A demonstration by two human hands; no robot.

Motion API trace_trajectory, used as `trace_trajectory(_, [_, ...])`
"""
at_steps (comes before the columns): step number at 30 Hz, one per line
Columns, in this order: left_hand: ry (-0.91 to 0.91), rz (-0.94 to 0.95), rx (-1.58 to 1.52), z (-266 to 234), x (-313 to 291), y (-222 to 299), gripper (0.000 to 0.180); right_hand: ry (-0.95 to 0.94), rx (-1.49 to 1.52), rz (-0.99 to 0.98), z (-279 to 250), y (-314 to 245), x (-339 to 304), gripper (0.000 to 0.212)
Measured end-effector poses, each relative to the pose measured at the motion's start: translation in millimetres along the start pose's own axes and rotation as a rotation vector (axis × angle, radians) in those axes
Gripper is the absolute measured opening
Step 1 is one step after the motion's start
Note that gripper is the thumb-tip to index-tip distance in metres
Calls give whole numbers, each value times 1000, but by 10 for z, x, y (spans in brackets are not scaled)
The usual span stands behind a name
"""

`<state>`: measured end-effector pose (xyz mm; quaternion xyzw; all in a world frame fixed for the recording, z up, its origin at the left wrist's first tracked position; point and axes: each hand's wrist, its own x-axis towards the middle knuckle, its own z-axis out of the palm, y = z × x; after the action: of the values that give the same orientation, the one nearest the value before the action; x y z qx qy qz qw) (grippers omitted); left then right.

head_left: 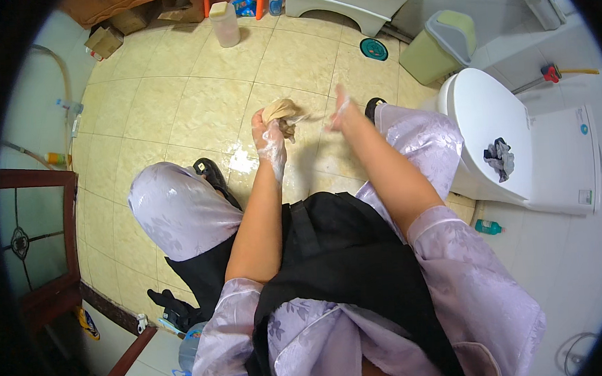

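Both bare forearms reach forward from the lower edge, sleeves pushed up to the elbows. The left hand [270, 138] is raised, soapy and white with foam, fingers closed in a fist. The right hand [341, 111], just to its right, is blurred, fingers apparently spread.

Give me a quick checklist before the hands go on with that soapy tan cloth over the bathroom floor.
1. Left hand has hold of the tan cloth: ok, bunched in its grip.
2. Right hand on the cloth: cannot tell, it is motion-blurred beside it.
3. Suds on the left hand: ok, white foam shows.
4. Tiled floor dry underfoot: not ok, wet patch below the cloth.
5. Basin under the cloth: not ok, none in view.
6. Dark rag out of the way: ok, on the closed toilet lid.
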<state>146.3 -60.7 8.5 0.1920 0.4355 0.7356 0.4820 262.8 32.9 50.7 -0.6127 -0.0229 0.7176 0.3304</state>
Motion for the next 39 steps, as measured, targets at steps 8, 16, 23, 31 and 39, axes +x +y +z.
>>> trace_trajectory(8, [-110, -126, -267, 127, -92, 56, 31, -586, 138, 324, 8, 365, 37, 52])
trace_trajectory(16, [160, -326, -231, -177, 118, 94, 27, -468, -515, -144, 17, 392, -167, 41])
trace_trajectory(23, [-318, -570, -607, -176, 85, 329, 35, -955, -575, 384, -143, 468, -208, 37])
trace_trajectory(31, [-89, -435, -42, -285, 228, 115, 11, -485, -1216, -125, -44, 844, -202, 21])
trace_trajectory(39, [443, -445, -98, -503, 175, -501, 13, -129, -1816, -1163, -278, 1126, -14, 24])
